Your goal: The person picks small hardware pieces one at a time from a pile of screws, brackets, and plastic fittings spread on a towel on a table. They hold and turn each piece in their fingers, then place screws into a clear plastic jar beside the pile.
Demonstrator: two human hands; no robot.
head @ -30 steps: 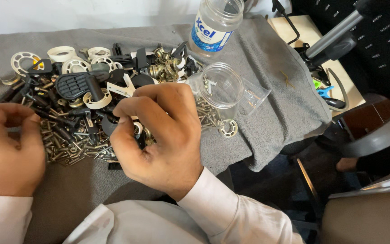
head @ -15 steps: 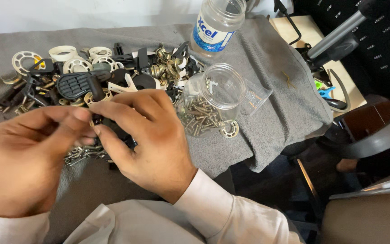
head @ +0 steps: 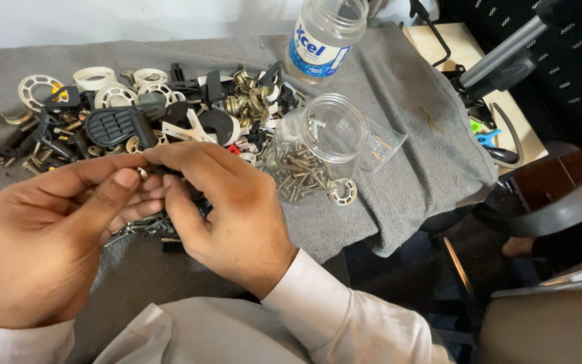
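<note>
Small metal part [head: 142,173], silvery and mostly hidden, is pinched between the fingertips of the left hand [head: 48,236] and the right hand [head: 227,212], just above the loose hardware pile [head: 149,128] near the middle of the grey-clothed tabletop [head: 399,175]. Compared with a second ago, the left hand has been brought in from the left edge, and the two hands are now met over the part; half a second ago they were already closing together. A clear jar of screws [head: 314,152] is lying on its side just right of the hands. Toward the far edge, a clear plastic jar [head: 325,37] with a blue-and-white label is standing upright.
</note>
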